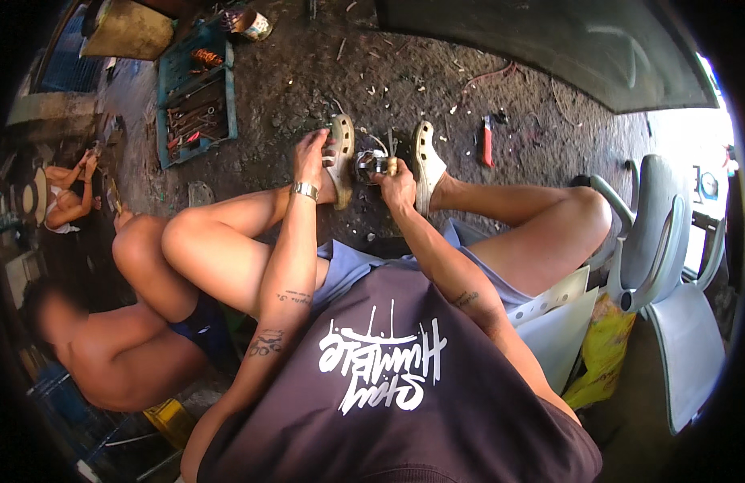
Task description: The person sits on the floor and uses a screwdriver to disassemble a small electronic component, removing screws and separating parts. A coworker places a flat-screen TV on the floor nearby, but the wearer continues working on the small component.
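Observation:
My left hand [309,154], with a metal watch on its wrist, is beside the pale clog [342,153] on my left foot. Its fingers are stretched out, and I see nothing held in them. Between my feet sits a small round metal part [371,164] with dark openings and a loop of thin cord or wire above it. My right hand [399,185] is closed at the right side of this part, around a small tool with a tan handle [392,166]. A thin shaft seems to point up from it. The fingers hide the tool's exact kind.
A blue toolbox [197,153] with wrenches lies open at the far left. A red-handled tool [487,145] lies right of my right clog [423,161]. Another person [139,354] sits close on my left. A grey plastic chair [651,217] stands at the right.

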A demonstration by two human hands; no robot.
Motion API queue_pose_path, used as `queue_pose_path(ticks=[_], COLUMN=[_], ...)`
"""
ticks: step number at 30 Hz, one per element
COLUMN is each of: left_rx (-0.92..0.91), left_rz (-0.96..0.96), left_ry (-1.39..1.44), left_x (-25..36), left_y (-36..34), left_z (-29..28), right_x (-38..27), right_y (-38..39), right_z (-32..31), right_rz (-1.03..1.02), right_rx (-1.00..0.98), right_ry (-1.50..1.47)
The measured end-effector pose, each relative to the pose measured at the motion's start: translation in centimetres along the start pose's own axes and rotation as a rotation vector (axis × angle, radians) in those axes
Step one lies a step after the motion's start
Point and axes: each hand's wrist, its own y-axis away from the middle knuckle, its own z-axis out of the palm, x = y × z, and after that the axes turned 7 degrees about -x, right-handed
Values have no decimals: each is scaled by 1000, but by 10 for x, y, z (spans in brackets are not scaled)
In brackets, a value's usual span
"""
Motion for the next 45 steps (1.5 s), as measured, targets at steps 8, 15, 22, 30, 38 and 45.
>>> queue_pose_path(ticks=[8,15,22,30,38,45], left_rx=[-7,37,92,70,-7,40], left_rz=[52,88,72,78,91,95], left_ry=[53,24,93,23,-7,5], left_x=[9,10,15,14,14,8], left_y=[2,-2,2,3,2,7], left_z=[12,13,-9,1,13,2], right_x=[-8,-23,-31,38,49,-18], right_y=[16,26,21,-22,-40,2], right_z=[-9,-6,-3,-38,-70,-45], right_rz=[-158,-295,-476,-248,-229,-280], right_rx=[-96,-119,-130,-165,-259,-178], right_ry=[205,448,413,6,188,488])
